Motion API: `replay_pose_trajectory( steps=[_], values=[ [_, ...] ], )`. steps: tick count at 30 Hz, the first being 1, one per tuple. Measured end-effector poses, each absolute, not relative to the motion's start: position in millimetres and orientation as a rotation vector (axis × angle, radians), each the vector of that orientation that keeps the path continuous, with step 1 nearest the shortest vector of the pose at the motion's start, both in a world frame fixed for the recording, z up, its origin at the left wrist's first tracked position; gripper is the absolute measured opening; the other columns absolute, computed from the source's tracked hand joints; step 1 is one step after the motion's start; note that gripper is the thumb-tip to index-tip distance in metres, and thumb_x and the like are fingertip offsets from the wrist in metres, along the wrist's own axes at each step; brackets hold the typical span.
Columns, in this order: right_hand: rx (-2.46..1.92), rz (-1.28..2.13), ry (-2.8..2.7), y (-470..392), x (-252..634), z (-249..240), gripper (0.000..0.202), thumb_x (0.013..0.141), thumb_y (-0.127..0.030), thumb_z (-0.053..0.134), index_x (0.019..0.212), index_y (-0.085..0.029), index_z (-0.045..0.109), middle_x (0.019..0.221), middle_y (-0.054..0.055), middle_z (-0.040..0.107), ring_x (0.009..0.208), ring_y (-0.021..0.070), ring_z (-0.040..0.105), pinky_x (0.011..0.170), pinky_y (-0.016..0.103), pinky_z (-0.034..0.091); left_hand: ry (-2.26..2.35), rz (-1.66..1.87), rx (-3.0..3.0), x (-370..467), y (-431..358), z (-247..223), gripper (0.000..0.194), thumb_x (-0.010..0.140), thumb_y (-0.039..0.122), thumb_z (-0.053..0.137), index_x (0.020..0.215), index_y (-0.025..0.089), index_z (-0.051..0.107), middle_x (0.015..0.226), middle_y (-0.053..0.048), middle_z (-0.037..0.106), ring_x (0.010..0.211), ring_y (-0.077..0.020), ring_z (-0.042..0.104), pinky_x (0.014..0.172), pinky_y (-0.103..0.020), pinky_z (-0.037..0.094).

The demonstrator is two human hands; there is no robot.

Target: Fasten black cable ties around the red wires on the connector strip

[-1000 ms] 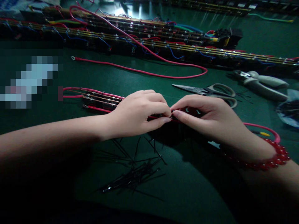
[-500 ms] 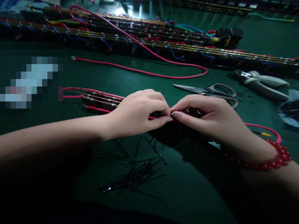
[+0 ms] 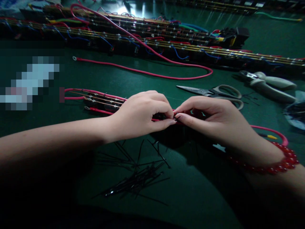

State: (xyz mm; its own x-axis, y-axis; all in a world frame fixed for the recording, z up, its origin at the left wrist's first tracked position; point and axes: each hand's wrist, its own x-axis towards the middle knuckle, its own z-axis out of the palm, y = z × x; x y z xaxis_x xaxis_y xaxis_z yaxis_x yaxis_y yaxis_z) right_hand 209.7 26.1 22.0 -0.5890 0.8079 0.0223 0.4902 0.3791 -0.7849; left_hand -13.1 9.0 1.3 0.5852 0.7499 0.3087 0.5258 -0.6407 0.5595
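Note:
My left hand [image 3: 145,111] lies over the middle of a narrow wired assembly [image 3: 102,101], its thumb and fingers pinched together. My right hand [image 3: 214,119], with a red bead bracelet [image 3: 286,159] at the wrist, meets it fingertip to fingertip. Between the fingertips shows the end of a thin black strip, most likely a cable tie [image 3: 177,118]; the fingers hide the rest. A red cable [image 3: 105,93] runs along the assembly, under my hands, and comes out at the right.
Loose black ties [image 3: 140,178] lie in a pile below my hands. Scissors [image 3: 209,92] and grey-handled pliers [image 3: 267,83] rest at the right, near a plastic bag [image 3: 295,111]. Long wired strips [image 3: 152,43] cross the back, with a loose red cable [image 3: 143,73] before them.
Both hands hold nearly the same pose at the same spot. The dark tip between the fingertips has shifted very slightly.

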Motion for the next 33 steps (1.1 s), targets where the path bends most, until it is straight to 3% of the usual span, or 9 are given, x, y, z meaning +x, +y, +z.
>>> replay_pose_trajectory(
  steps=[25,33],
  values=[
    [-1.174,1.094,-2.19,23.7,208.3,22.3,0.018,0.087,-0.041,0.073,0.088,-0.024,0.077,0.076,0.003,0.074,0.066,0.0187,0.065,0.058,0.032,0.049,0.95,0.719,2.597,-14.6,7.9,-2.3,0.011,0.095,0.025,0.06,0.094,0.021,0.07,0.096,-0.001,0.071,0.094,-0.0171,0.063,0.089,-0.032,0.047],
    [-1.157,1.093,-2.165,22.4,206.9,22.3,0.014,0.09,-0.037,0.07,0.087,-0.025,0.076,0.079,0.002,0.074,0.071,0.0189,0.066,0.062,0.031,0.05,0.965,0.652,2.637,-14.8,7.4,-2.1,0.014,0.096,0.029,0.057,0.099,0.022,0.069,0.101,-0.003,0.071,0.098,-0.0195,0.063,0.088,-0.034,0.047]
  ],
)
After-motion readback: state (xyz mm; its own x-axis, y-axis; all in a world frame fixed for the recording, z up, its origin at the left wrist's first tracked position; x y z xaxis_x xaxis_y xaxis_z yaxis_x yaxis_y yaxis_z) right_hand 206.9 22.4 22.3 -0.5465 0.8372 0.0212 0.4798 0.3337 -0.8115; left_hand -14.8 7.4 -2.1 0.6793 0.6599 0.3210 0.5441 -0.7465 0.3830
